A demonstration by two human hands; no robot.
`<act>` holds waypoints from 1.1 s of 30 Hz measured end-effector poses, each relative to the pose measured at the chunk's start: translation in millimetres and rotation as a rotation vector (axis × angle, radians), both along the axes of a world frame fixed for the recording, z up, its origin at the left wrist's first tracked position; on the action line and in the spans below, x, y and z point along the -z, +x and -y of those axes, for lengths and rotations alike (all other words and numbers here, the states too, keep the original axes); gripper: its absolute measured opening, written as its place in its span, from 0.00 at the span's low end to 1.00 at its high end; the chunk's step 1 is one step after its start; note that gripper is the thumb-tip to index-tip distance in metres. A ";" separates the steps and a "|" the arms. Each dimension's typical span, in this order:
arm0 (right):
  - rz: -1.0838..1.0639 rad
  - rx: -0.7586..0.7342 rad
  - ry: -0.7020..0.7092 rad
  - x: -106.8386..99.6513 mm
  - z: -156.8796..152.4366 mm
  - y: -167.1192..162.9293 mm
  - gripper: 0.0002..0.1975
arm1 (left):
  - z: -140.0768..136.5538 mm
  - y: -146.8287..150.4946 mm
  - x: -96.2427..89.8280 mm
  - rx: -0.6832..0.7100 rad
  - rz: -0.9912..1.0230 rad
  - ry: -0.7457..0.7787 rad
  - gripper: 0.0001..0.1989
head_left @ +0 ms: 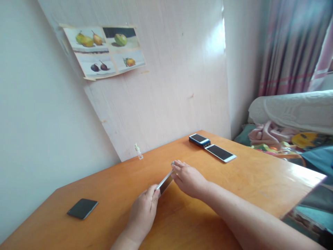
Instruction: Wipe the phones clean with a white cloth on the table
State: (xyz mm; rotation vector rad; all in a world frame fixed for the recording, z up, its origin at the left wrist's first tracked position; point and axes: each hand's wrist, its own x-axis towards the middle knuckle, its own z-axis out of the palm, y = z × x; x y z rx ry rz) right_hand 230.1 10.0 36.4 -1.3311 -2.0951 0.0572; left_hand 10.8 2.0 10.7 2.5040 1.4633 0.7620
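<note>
A white-edged smartphone (pixel 164 182) is held on its side edge, tilted above the table, its dark screen facing right and toward me. My left hand (pixel 144 208) grips the near end, with the thumb at the corner. At the far end, my right hand (pixel 189 178) has its fingers closed over the top corner; part of the phone is hidden behind them. Beyond my right hand lies a larger white phone (pixel 221 153), screen up. Touching its far end is a small stack of phones (pixel 199 139), a white-framed one on top.
On the orange wooden table (pixel 117 187), a dark flat device (pixel 82 208) lies at the left. A small clear spray bottle (pixel 138 152) stands near the back edge. A pale board (pixel 166 86) with fruit pictures (pixel 111 52) leans behind. Bedding (pixel 273 133) is piled beyond the right edge.
</note>
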 end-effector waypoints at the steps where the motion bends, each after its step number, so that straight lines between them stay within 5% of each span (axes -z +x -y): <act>1: 0.007 0.002 -0.002 0.3 -1.6 0.7 0.19 | 0.1 0.1 -0.2 -0.008 -0.003 -0.005 0.17; 8: 0.027 -0.297 0.104 0.4 15.1 -20.4 0.18 | -3.4 -2.3 3.9 -0.025 0.039 -0.104 0.14; 13: -0.016 -0.070 0.050 8.0 -9.2 1.5 0.22 | -3.4 0.2 5.2 -0.066 0.048 -0.081 0.14; 16: 0.001 -0.054 0.050 8.0 -11.3 3.4 0.23 | -5.0 0.9 7.0 -0.076 0.058 -0.081 0.14; 23: 0.050 -0.450 0.118 -3.7 26.0 -36.8 0.22 | -8.7 -2.3 11.5 0.060 0.183 -0.066 0.12; 30: -0.019 -0.034 0.093 12.2 -17.1 4.3 0.21 | -3.5 3.9 5.8 -0.079 0.029 -0.082 0.15; 33: 0.011 -0.111 0.123 9.5 -7.2 -3.3 0.21 | -4.1 4.0 5.7 -0.077 0.034 -0.098 0.15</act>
